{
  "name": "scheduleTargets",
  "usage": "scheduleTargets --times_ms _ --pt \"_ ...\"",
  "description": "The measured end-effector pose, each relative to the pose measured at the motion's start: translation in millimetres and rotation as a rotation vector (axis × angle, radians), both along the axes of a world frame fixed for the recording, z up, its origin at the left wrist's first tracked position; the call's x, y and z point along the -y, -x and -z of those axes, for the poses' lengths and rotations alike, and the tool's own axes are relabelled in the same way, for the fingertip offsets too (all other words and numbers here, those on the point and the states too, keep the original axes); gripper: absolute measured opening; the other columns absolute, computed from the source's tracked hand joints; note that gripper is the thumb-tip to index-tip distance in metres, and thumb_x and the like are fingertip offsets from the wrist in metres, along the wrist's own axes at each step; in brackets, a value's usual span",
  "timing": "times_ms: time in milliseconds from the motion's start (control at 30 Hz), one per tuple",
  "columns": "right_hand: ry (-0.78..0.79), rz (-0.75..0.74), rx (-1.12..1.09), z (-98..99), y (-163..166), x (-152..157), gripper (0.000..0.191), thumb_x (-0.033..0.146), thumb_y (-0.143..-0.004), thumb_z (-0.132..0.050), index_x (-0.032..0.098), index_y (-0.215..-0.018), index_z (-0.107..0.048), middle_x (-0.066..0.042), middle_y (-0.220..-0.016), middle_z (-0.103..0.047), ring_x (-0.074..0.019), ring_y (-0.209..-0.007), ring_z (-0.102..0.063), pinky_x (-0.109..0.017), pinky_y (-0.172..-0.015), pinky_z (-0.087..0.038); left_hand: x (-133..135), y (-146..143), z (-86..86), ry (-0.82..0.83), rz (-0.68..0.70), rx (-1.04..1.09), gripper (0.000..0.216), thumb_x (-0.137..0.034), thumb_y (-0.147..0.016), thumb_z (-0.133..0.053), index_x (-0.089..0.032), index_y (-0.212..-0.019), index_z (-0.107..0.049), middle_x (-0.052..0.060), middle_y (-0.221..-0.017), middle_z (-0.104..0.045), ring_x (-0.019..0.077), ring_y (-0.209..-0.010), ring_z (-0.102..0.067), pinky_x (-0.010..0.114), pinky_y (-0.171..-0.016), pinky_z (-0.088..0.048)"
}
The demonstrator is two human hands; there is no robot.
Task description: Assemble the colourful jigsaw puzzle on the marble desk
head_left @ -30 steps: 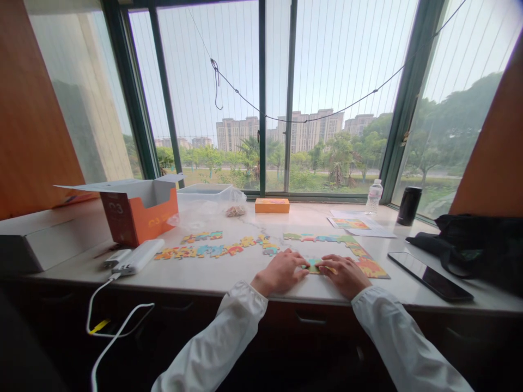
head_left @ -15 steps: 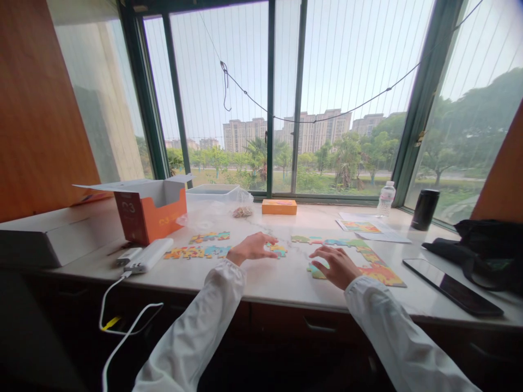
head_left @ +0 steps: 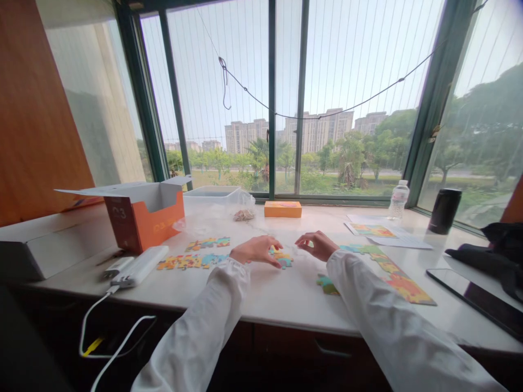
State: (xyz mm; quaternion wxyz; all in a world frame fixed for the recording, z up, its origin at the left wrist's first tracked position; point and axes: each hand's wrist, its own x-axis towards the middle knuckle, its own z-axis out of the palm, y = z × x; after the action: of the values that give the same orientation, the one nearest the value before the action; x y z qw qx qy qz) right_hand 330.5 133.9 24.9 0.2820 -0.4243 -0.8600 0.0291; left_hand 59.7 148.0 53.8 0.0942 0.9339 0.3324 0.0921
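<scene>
Our left hand (head_left: 256, 250) has fingers parted beside knobbed multicoloured jigsaw pieces (head_left: 287, 260); our right hand (head_left: 318, 245) is curled (gripping anything, we can't tell). Its loose white sleeve (head_left: 368, 296) could drag the adjacent green jigsaw section (head_left: 327, 285).

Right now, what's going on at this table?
A person is handling jigsaw pieces on a table. The left hand is spread beside a small cluster; contact is unclear. The right hand faces it with fingers bent; I can't tell if it holds anything. A joined strip lies on the right, beyond the right sleeve.
</scene>
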Motion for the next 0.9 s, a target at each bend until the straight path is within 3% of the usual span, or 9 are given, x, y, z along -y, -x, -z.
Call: scheduleTargets --times_ms 133,233,433,500,667,900 --pt "0.008 0.015 0.008 15.6 1 -2 0.023 0.038 -0.092 -0.055 0.026 -0.097 -0.074 -0.002 -0.087 -0.075 -0.017 -0.076 -0.068 -0.031 -0.076 -0.049 -4 14 -6.2 -0.083 -0.089 -0.038 0.071 -0.07 -0.065 -0.072 -0.027 -0.121 -0.065 0.005 -0.118 -0.066 0.0252 -0.108 -0.061 0.029 -0.09 -0.043" --pt "0.02 -0.022 0.045 19.2 12 4 0.023 0.043 -0.092 -0.056 0.028 -0.098 -0.073 -0.002 -0.092 -0.074 -0.0178 -0.081 -0.067 -0.033 -0.082 -0.047 -7 19 -9.4 -0.112 -0.14 -0.058 0.067 -0.068 -0.07 -0.069 -0.027 -0.123 -0.064 0.005 -0.125 -0.064 0.0257 -0.116 -0.057 0.03 -0.096 -0.041" --pt "0.062 -0.025 0.07 24.5 25 10 0.04 0.056 -0.08 -0.068 0.029 -0.11 -0.069 -0.006 -0.109 -0.07 -0.0231 -0.096 -0.065 -0.042 -0.093 -0.043 -12 16 2.0 -0.076 -0.053 -0.012 0.073 -0.065 -0.066 -0.074 -0.028 -0.128 -0.062 0.005 -0.131 -0.062 0.0263 -0.12 -0.055 0.032 -0.102 -0.039" --pt "0.072 -0.019 0.062 27.4 25 9 0.045 0.058 -0.079 -0.068 0.029 -0.114 -0.067 -0.007 -0.114 -0.068 -0.0249 -0.1 -0.064 -0.044 -0.094 -0.043 -14 16 5.8 -0.084 -0.042 0.004 0.068 -0.064 -0.072 -0.071 -0.028 -0.128 -0.061 0.004 -0.132 -0.061 0.026 -0.122 -0.054 0.033 -0.104 -0.038" --pt "0.089 -0.059 0.04 30.9 24 10 0.046 0.051 -0.08 -0.069 0.029 -0.12 -0.065 -0.007 -0.119 -0.067 -0.0277 -0.112 -0.059 -0.046 -0.1 -0.04 -17 18 9.8 -0.052 -0.115 0.003 0.053 -0.05 -0.086 -0.063 -0.03 -0.135 -0.056 0.004 -0.134 -0.06 0.0253 -0.125 -0.053 0.034 -0.105 -0.038" --pt "0.13 -0.025 0.015 26.7 28 16 0.038 0.041 -0.078 -0.072 0.03 -0.114 -0.069 -0.005 -0.105 -0.071 -0.0245 -0.101 -0.063 -0.043 -0.097 -0.042 -23 20 20.5 0.052 -0.163 0.003 0.057 -0.044 -0.087 -0.061 -0.029 -0.141 -0.05 0.007 -0.135 -0.059 0.0284 -0.124 -0.054 0.037 -0.103 -0.041"
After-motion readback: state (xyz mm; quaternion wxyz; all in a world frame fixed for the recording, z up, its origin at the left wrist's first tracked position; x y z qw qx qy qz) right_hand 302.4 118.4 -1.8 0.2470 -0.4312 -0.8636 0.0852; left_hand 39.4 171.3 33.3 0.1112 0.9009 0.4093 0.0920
